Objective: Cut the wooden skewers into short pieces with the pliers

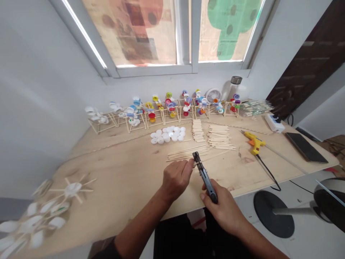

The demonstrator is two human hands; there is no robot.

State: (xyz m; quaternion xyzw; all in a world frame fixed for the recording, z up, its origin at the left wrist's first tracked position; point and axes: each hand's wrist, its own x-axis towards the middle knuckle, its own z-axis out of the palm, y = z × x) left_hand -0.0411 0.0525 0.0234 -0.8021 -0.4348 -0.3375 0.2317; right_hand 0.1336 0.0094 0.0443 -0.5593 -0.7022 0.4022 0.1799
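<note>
My right hand grips a dark pair of hand cutters by its handles, the jaws pointing away from me. Beside those jaws, my left hand is closed in a pinch on a thin wooden stick, which crosses at the tool's head and sticks out to the right. Just beyond lie long wooden sticks in a loose bundle. Behind them are white bottle caps in a cluster, a small stack of short sticks and a larger pile of short sticks.
Stick frames with coloured caps line the wall. A glue gun, phone and power strip lie right. A cap wheel and spoked stick wheel lie left. A bottle and small fan stand behind.
</note>
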